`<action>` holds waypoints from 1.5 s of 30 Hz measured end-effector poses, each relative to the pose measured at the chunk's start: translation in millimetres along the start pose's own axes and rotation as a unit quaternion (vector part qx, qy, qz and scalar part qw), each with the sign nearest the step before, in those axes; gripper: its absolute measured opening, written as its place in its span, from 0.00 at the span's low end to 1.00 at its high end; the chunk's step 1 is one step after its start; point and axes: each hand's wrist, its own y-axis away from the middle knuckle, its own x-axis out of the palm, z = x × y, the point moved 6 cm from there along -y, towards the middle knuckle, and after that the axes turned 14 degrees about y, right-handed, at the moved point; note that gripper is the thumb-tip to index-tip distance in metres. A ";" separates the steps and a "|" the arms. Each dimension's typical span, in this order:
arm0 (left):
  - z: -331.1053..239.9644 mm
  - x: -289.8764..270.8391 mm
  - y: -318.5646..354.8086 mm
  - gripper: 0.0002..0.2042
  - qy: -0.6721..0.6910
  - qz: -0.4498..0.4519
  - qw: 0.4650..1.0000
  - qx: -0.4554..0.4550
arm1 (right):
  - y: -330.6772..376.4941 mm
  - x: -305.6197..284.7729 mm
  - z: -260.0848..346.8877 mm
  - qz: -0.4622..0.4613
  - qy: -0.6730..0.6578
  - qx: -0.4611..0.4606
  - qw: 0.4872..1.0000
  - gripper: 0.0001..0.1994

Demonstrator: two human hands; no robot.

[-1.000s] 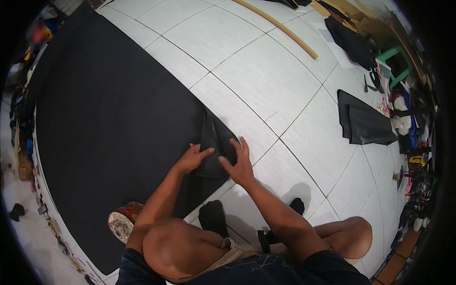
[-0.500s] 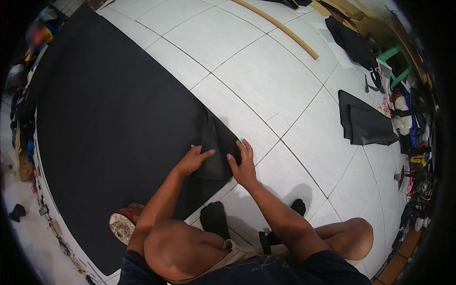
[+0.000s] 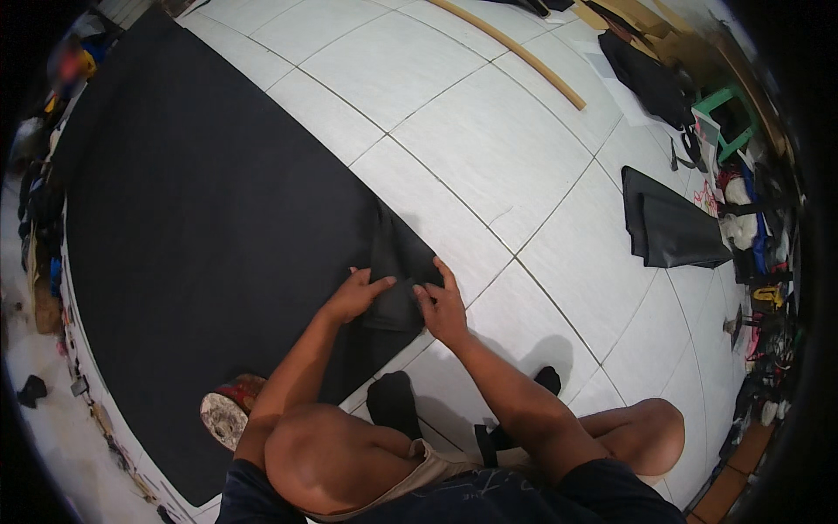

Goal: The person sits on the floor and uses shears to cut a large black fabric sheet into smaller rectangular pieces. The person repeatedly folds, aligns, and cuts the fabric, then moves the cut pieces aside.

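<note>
A large sheet of black material (image 3: 201, 218), perhaps leatherette, lies on the tiled floor at the left. Near its right corner a flap (image 3: 388, 301) is raised and folded over, its underside slightly shiny. With thumb on top, my left hand (image 3: 351, 297) grips the left side of that flap; its other fingers are partly hidden. My right hand (image 3: 445, 310) holds the sheet's right edge, thumb on the black surface and a finger along the rim. A red cylindrical object with a worn whitish end (image 3: 225, 421) rests on the sheet beside my left forearm.
Folded black material (image 3: 672, 223) lies at the right, near a green plastic stool (image 3: 729, 122) and a black bag (image 3: 646, 79). A tan curved-looking strip (image 3: 515, 52) is at the far side. Clutter lines both walls. My feet in black socks (image 3: 394, 403) are just below the sheet.
My right hand has shifted slightly left, its thumb now further in on the black sheet and its fingers closer to the edge. My left hand stays in place.
</note>
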 end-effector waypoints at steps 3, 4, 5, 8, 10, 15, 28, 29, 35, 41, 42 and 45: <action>2.2 0.6 -1.9 0.19 0.004 0.012 1.000 0.010 | -1.1 -11.2 3.2 -0.102 -0.062 0.051 0.992 0.16; 3.8 -0.1 -1.9 0.19 0.006 0.010 1.000 0.005 | -0.9 -11.7 10.2 -0.091 -0.055 0.043 0.993 0.17; 5.5 -0.9 -1.7 0.19 0.008 0.007 1.000 -0.001 | -0.5 -12.4 17.1 -0.079 -0.048 0.035 0.995 0.19; 0.7 -1.1 0.1 0.19 -0.019 -0.012 1.000 0.002 | -0.3 -8.9 24.6 -0.024 0.051 -0.012 0.998 0.21; 2.5 2.4 0.4 0.19 0.031 0.017 0.999 -0.019 | 1.4 -5.7 23.1 -0.005 0.085 -0.029 0.996 0.21; 4.3 0.0 -2.6 0.20 0.009 0.032 0.999 0.016 | -0.5 0.9 3.0 -0.013 0.022 -0.023 0.999 0.16; -8.7 6.8 5.1 0.22 0.022 0.013 1.000 -0.008 | 0.6 -6.6 17.6 -0.018 0.088 -0.009 0.996 0.16; -6.0 4.9 4.3 0.22 0.015 0.011 1.000 -0.010 | 0.4 -4.8 15.3 -0.028 0.099 -0.021 0.994 0.15; 14.6 -3.9 -4.6 0.21 0.041 0.011 0.999 0.009 | 0.2 1.5 2.5 -0.003 -0.023 0.021 1.000 0.14; -3.5 8.1 2.6 0.21 0.038 -0.003 0.999 0.002 | -2.2 -15.4 1.5 -0.115 -0.032 0.045 0.992 0.19; -1.8 5.4 2.5 0.21 0.036 -0.001 0.999 0.000 | -3.5 -17.0 6.7 -0.124 -0.025 0.045 0.991 0.20; -0.7 2.0 2.2 0.20 0.034 0.009 0.999 -0.006 | -0.2 -7.8 26.0 -0.023 0.109 -0.050 0.992 0.20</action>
